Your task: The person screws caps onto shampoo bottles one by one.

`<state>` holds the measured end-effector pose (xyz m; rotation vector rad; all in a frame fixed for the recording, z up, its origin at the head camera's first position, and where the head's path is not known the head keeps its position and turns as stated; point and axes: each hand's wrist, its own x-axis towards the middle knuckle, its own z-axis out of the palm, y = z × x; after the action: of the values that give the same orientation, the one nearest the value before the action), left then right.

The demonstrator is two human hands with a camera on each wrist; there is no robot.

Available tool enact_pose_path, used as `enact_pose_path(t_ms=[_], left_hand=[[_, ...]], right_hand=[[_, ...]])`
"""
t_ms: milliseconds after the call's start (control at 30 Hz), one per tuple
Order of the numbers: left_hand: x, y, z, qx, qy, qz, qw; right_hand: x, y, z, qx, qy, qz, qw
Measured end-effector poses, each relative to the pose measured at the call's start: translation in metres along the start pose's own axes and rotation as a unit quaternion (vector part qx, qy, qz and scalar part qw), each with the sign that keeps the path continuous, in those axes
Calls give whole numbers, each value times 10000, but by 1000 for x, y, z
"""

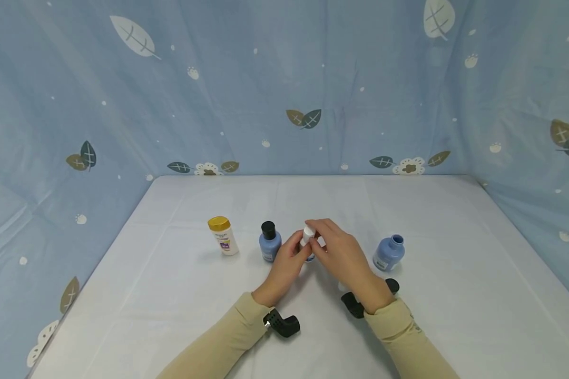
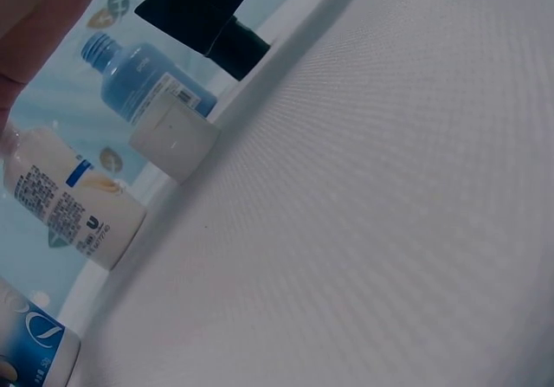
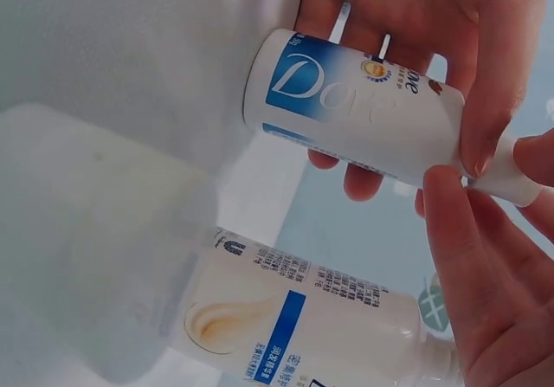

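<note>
White, smooth-walled plastic formed the cylindrical Dove bottle [image 3: 355,114], which stood roughly upright between the two hands near the middle of the table; whether its base touched the surface could not be told. Fingers of the left hand [image 1: 286,264] curled round its body, beside a glossy blue label [image 3: 299,84] with raised lettering. Fingertips and thumb of the right hand [image 1: 342,253] pinched the small white cap [image 3: 512,177] at its neck. Next to it stood a pale Unilever bottle [image 2: 74,201], printed with dense dark text, a blue band and a cream swirl. Farther right, an open-mouthed blue bottle [image 1: 386,256] showed rounded shoulders and a screw-threaded neck; the left wrist view placed a frosted, cup-shaped cap [image 2: 177,136] in front of it. A cylindrical black cap [image 1: 392,285] lay partly hidden by the right forearm. To the left stood a black-capped blue bottle [image 1: 270,248] and, beyond it, a white bottle with a ridged golden lid [image 1: 226,242]. Finely woven white cloth [image 1: 180,300] covered the table, backed by a softly creased, leaf-printed blue curtain [image 1: 246,79].
</note>
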<state>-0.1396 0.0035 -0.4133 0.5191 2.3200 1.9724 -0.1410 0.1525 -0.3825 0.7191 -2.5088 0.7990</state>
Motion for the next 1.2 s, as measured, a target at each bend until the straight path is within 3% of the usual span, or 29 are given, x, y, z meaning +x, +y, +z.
enact_pose_path(t_ms=[533, 1200], left_hand=[[0, 1, 1, 268, 135, 42, 9995], [2, 0, 1, 71, 46, 30, 10000]], right_hand=[[2, 2, 1, -172, 17, -266, 9995], [2, 3, 3, -59, -60, 52, 10000]])
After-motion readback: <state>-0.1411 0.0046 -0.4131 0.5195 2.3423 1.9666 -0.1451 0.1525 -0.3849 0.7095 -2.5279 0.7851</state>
